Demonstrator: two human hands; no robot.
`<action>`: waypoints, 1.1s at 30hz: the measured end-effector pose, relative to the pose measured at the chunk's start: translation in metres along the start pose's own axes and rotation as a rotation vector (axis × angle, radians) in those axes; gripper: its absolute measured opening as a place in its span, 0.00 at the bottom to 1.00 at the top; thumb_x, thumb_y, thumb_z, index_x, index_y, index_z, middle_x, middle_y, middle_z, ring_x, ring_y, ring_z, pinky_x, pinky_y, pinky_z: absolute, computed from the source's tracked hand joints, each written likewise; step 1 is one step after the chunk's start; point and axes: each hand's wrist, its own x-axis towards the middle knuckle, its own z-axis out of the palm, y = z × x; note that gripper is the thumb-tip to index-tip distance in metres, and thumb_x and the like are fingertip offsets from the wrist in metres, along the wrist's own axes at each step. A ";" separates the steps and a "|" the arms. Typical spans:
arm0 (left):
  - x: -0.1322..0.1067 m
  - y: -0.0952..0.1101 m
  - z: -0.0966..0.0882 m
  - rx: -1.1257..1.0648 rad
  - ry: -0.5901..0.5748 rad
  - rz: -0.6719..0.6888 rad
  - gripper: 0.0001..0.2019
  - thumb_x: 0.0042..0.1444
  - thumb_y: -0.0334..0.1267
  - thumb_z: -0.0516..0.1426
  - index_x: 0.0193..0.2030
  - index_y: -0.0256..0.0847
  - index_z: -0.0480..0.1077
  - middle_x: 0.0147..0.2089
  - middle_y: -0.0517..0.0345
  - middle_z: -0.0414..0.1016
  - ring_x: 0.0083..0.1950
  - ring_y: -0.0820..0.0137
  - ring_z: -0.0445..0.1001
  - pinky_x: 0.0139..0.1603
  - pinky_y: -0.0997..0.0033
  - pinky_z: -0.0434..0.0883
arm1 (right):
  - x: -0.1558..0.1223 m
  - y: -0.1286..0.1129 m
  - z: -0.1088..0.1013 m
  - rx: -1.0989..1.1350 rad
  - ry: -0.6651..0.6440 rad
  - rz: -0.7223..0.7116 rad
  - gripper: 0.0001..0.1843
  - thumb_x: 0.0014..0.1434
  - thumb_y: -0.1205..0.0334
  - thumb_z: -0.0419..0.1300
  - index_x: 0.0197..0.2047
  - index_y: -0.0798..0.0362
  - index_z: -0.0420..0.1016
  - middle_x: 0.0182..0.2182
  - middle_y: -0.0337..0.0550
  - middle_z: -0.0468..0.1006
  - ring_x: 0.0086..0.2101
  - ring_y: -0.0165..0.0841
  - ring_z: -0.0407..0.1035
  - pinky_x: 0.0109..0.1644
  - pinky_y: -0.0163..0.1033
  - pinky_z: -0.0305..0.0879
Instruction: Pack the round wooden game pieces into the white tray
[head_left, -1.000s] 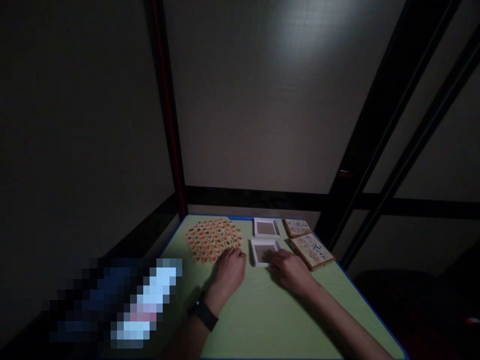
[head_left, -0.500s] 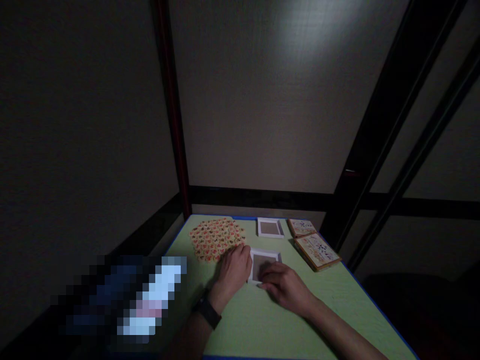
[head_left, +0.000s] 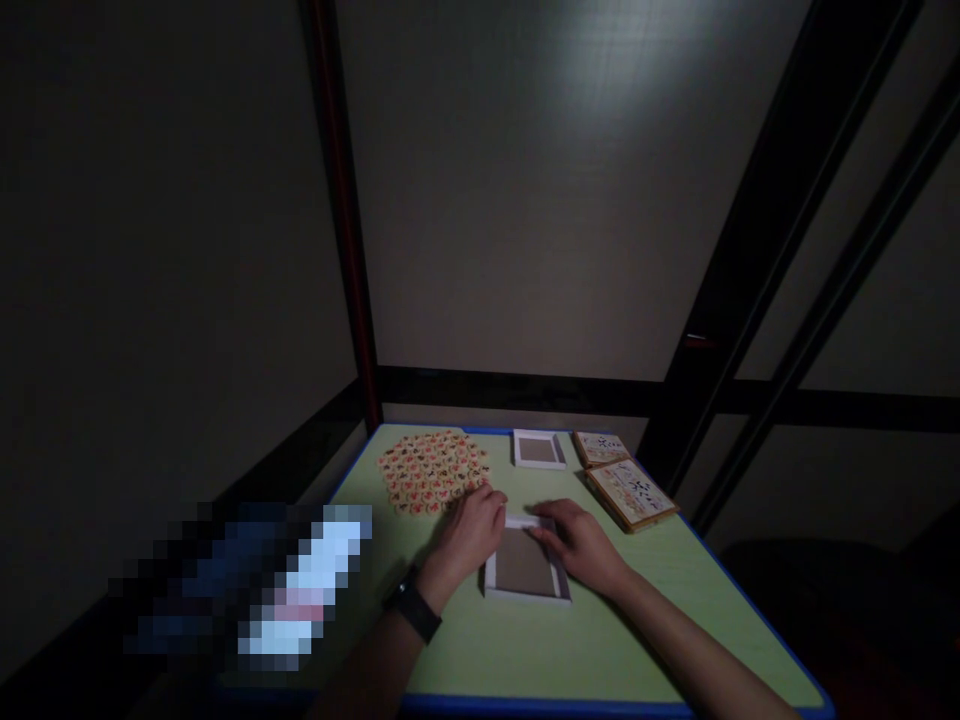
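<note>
A shallow white box (head_left: 490,580) with a grey-brown floor lies open on the table before me. My right hand (head_left: 585,548) is at its far right corner, thumb inside and fingers over the far rim, closed on it. My left hand (head_left: 472,530) is curled by the far left corner, fingertips pressed together; whatever they hold, if anything, is hidden. Just beyond this hand spread many round, pale xiangqi pieces (head_left: 431,472) with red and black characters, packed side by side in a flat patch. A dark watch sits on my left wrist.
A second shallow white box (head_left: 538,464) stands at the table's far edge. To its right lie two flat printed boxes (head_left: 631,493), the nearer slightly overlapping the farther. The green table (head_left: 480,660) has a blue edge. Walls rise behind and to the left; a blurred patch covers the lower left.
The near white box has come towards me and turned slightly. My right hand has shifted from its near right part to its far rim. My left hand stays about where it was.
</note>
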 end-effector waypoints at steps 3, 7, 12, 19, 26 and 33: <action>0.000 0.000 -0.001 0.011 0.007 -0.012 0.13 0.66 0.33 0.49 0.45 0.41 0.75 0.45 0.53 0.77 0.49 0.66 0.76 0.53 0.69 0.70 | 0.000 -0.001 0.000 -0.017 0.011 0.007 0.16 0.65 0.55 0.58 0.49 0.56 0.79 0.43 0.54 0.82 0.45 0.43 0.75 0.52 0.46 0.69; -0.001 0.005 -0.006 0.035 -0.030 -0.021 0.13 0.65 0.34 0.48 0.44 0.42 0.75 0.45 0.53 0.77 0.47 0.66 0.76 0.51 0.68 0.71 | 0.000 0.001 0.000 -0.023 0.050 0.007 0.17 0.66 0.53 0.55 0.47 0.55 0.80 0.41 0.53 0.82 0.43 0.42 0.76 0.49 0.45 0.71; -0.005 0.013 -0.013 0.095 0.037 -0.087 0.11 0.63 0.36 0.50 0.43 0.43 0.73 0.46 0.54 0.76 0.45 0.64 0.76 0.47 0.65 0.72 | 0.014 0.006 -0.004 -0.043 0.132 -0.020 0.17 0.66 0.54 0.54 0.45 0.53 0.81 0.41 0.51 0.83 0.42 0.41 0.77 0.49 0.43 0.71; -0.007 0.022 -0.014 0.088 -0.008 -0.079 0.10 0.61 0.37 0.50 0.43 0.42 0.72 0.45 0.53 0.76 0.46 0.61 0.75 0.46 0.62 0.71 | 0.097 -0.005 -0.009 -0.213 0.000 -0.043 0.14 0.63 0.63 0.56 0.41 0.53 0.83 0.40 0.49 0.85 0.41 0.39 0.78 0.46 0.37 0.69; -0.005 0.020 -0.004 0.045 0.005 -0.118 0.11 0.62 0.38 0.50 0.40 0.43 0.73 0.43 0.55 0.76 0.46 0.62 0.75 0.46 0.63 0.70 | 0.192 -0.011 0.024 -0.368 -0.230 0.004 0.15 0.58 0.71 0.57 0.41 0.54 0.85 0.39 0.49 0.85 0.41 0.39 0.79 0.42 0.32 0.66; -0.003 0.023 -0.005 -0.006 0.025 -0.156 0.11 0.62 0.38 0.50 0.41 0.42 0.74 0.43 0.54 0.76 0.46 0.63 0.74 0.48 0.63 0.69 | 0.225 -0.008 0.046 -0.406 -0.393 0.017 0.13 0.54 0.70 0.62 0.39 0.49 0.85 0.37 0.41 0.86 0.40 0.35 0.79 0.39 0.29 0.65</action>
